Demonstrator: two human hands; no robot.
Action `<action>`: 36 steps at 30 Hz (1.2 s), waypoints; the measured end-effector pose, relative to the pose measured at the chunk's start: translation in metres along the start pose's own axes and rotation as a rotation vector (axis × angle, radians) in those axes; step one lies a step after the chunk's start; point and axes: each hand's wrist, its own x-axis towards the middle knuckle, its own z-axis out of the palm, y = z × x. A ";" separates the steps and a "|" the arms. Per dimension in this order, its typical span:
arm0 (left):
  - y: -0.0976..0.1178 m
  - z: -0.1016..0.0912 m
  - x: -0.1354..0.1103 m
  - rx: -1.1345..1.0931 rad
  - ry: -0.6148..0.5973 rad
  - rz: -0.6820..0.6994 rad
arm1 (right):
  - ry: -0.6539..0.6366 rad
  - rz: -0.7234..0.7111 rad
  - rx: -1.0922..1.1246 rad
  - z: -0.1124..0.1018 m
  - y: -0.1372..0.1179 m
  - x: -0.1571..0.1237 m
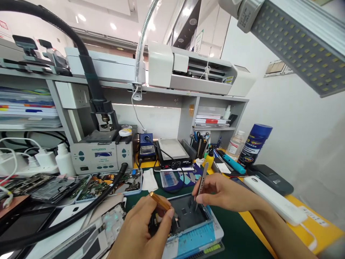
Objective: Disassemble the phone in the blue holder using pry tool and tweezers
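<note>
My left hand (142, 230) is closed around an orange-handled screwdriver (160, 202), its tip pointing down into an opened phone (188, 219) that lies on the green mat. My right hand (223, 192) pinches a pair of silver tweezers (201, 183), whose tip reaches down into the phone's dark inner frame. The phone rests on a blue-edged panel (194, 239). Both hands hover close together over the phone's upper part.
A soldering station (101, 154) with a thick black hose (81, 216) stands at the left. Trays of phone parts (107, 181), a heating pad (174, 151), a blue spray can (254, 144), a white power strip (272, 198) and an LED lamp (293, 39) surround the mat.
</note>
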 end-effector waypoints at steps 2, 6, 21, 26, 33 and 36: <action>-0.001 0.000 0.001 0.010 -0.024 0.009 | -0.026 0.012 -0.023 0.000 0.002 0.002; -0.003 0.001 0.001 0.007 -0.010 0.059 | -0.048 0.032 -0.045 0.003 0.005 0.006; 0.000 -0.007 0.000 -0.019 0.110 0.150 | 0.079 0.052 -0.035 -0.012 0.004 0.005; -0.001 -0.009 0.003 -0.006 0.137 0.119 | 0.017 0.082 -0.086 -0.016 0.000 0.000; -0.002 -0.008 -0.001 0.045 0.123 0.135 | -0.038 0.090 -0.086 -0.010 0.002 0.001; -0.002 -0.008 -0.001 0.054 0.094 0.144 | -0.038 0.089 -0.082 -0.009 0.002 0.001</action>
